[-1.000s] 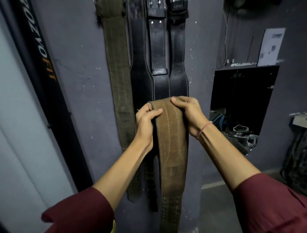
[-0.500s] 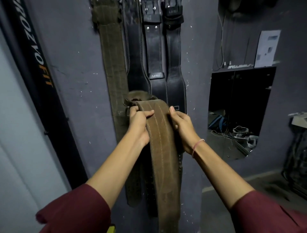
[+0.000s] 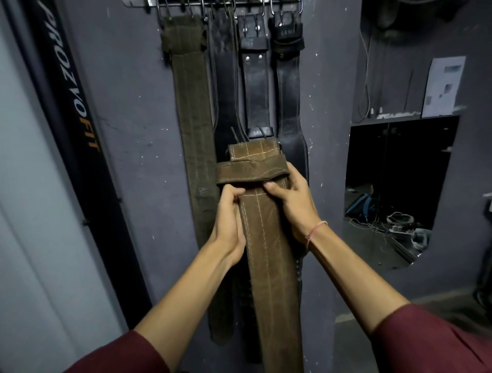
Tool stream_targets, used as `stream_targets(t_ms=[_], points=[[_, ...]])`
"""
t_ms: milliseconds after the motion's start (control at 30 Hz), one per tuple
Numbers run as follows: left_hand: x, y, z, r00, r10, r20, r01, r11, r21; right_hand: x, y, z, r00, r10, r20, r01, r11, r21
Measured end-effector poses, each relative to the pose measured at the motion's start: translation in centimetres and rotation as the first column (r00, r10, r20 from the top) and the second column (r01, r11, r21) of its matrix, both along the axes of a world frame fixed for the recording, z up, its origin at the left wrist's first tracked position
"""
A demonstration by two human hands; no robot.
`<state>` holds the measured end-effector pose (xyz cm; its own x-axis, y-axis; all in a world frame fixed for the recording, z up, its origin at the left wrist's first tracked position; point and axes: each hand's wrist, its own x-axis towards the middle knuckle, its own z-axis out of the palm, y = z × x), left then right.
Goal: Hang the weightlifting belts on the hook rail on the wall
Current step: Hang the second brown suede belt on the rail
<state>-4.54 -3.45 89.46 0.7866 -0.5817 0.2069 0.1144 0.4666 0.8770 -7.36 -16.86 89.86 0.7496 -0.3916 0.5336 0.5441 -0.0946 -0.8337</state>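
While both hands grip it, the brown belt [image 3: 269,253] hangs in front of the wall [image 3: 138,106], well below the hook rail [image 3: 221,3].
Bare wall lies left of the hung belts and a dark opening [image 3: 399,186] lies to the right. An olive belt [image 3: 191,106] and black belts [image 3: 257,90] hang from the rail just behind the brown one. The left hand [image 3: 229,221] and right hand [image 3: 290,202] curl their fingers round its edges, just under its cross loop.

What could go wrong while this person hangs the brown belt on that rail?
The hook rail already looks crowded with the olive belt and black belts, so the brown belt might knock one loose. The left hand and right hand grip only its upper end; the long tail could drag it free.
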Motion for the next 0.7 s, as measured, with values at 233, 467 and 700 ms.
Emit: stream_targets(t_ms=[233,467,700], points=[[1.4,-0.9,3.3,0.969,0.240,-0.067,-0.245,0.965,-0.097,0.3,-1.0,0.3,1.000,-0.007,0.025,0.008,0.998,-0.061],[3.9,-1.8,4.5,0.899,0.438,0.032,-0.433,0.896,-0.101,1.5,-1.4,1.1,0.994,0.112,-0.015,-0.113,0.987,-0.117],[5.0,-1.9,4.2,0.818,0.512,0.262,-0.495,0.859,-0.131,3.6,-2.0,2.2,0.986,0.166,0.033,-0.168,0.984,0.061]])
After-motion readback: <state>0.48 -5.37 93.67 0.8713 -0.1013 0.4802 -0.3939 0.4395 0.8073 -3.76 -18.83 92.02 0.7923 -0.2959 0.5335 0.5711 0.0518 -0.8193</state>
